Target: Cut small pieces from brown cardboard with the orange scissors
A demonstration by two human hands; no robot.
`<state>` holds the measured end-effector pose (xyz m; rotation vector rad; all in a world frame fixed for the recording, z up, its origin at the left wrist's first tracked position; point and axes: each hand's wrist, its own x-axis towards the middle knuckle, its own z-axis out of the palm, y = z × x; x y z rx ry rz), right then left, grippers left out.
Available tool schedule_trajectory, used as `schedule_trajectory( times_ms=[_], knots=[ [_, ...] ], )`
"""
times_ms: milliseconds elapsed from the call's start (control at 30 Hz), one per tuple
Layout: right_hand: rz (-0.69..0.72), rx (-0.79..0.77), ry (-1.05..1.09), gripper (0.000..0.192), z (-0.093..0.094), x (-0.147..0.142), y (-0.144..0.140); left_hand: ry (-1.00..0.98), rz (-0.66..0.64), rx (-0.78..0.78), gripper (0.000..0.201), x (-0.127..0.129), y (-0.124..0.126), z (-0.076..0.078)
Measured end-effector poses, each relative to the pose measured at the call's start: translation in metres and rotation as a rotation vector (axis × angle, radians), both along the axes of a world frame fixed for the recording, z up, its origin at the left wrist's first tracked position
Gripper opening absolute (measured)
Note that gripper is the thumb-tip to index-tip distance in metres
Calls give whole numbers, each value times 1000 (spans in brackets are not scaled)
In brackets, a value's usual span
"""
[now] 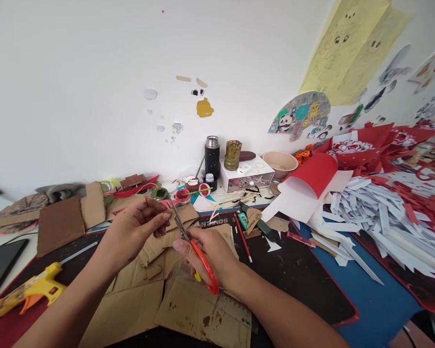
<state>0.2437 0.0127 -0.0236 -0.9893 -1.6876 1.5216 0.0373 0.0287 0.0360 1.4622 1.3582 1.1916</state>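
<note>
Where both hands meet above the cluttered craft table, the entry reads as follows. Left hand (136,224): fingers pinched closed on a small brown scrap of cardboard (164,223), held in the air above the table; the scrap is largely hidden by the fingertips, so its shape cannot be told. Right hand (210,253): closed through the loops of a pair of orange-handled scissors with grey metal blades (192,244). Long axis of the scissors: from the handles at lower right up and leftward, blade tips reaching the pinched scrap, just beside the left fingertips. Whether the blades stand apart cannot be told. Beneath both hands: flat torn sheets of brown corrugated cardboard (174,299). Far left, well apart: yellow hot-glue gun with orange trigger (32,290).
</note>
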Motion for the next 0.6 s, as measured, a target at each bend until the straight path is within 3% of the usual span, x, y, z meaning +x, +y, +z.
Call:
schedule_trajectory(
  times_ms=[600],
  knots=[
    [-4, -7, -23, 41, 3, 0, -1, 16, -26, 13, 50, -5, 0, -5]
  ],
)
